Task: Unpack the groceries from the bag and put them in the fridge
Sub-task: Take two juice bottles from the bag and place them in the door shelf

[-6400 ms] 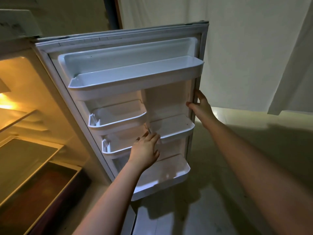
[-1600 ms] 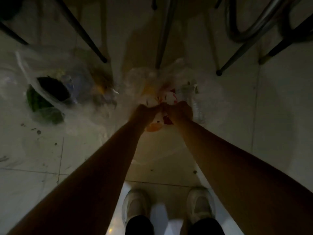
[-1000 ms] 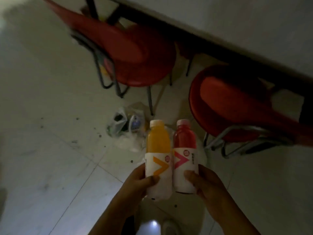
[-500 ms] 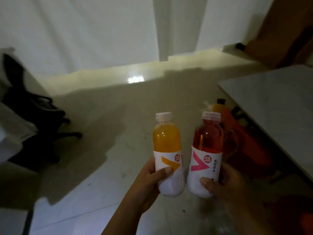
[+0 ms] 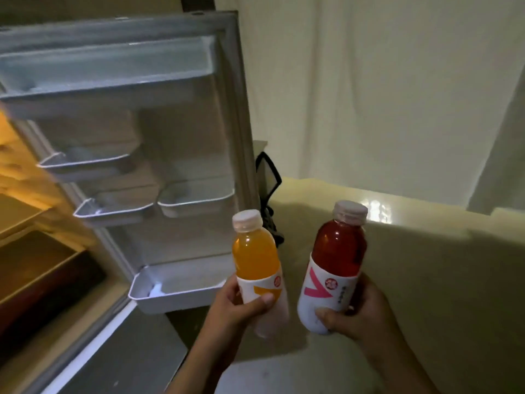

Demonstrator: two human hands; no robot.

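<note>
The left hand point(image 5: 238, 305) is gripping the orange bottle point(image 5: 257, 268) low on its label, thumb across the front and fingers curled behind, while the right hand point(image 5: 360, 311) is clasping the red bottle point(image 5: 332, 268) the same way near its base; both bottles are standing roughly upright above the fingers, close together but not touching. Just beyond the left fingers, the bottom door bin point(image 5: 176, 288) is sitting bare, with smaller bins above it on the open fridge door point(image 5: 199, 137). Farther left, the lit fridge interior point(image 5: 22, 211) is showing its shelves. The carrying step seems to be ending; the next move likely calls for lowering each bottle upright into a door bin, one hand at a time, clearing the bin's front lip.
</note>
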